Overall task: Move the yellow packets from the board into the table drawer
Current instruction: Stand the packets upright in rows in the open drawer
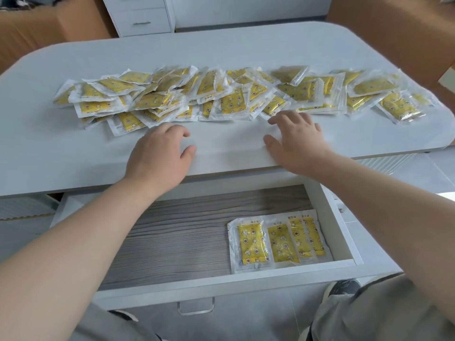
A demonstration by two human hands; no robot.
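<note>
Pulled out beneath both wrists, the drawer (221, 276) shows bare floor under the left forearm and a few yellow packets (278, 239) in its front right corner, below the right forearm. Over the bare front strip of the board (73, 156), the left hand (160, 153) is loosely curled and holds nothing. The right hand (298, 141) is spread and empty, its fingertips at the near edge of the long packet heap (221, 94) beyond both hands.

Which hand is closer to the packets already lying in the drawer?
The right hand: it is over the board, straight beyond the drawer packets. The left hand is farther off to their left.
</note>
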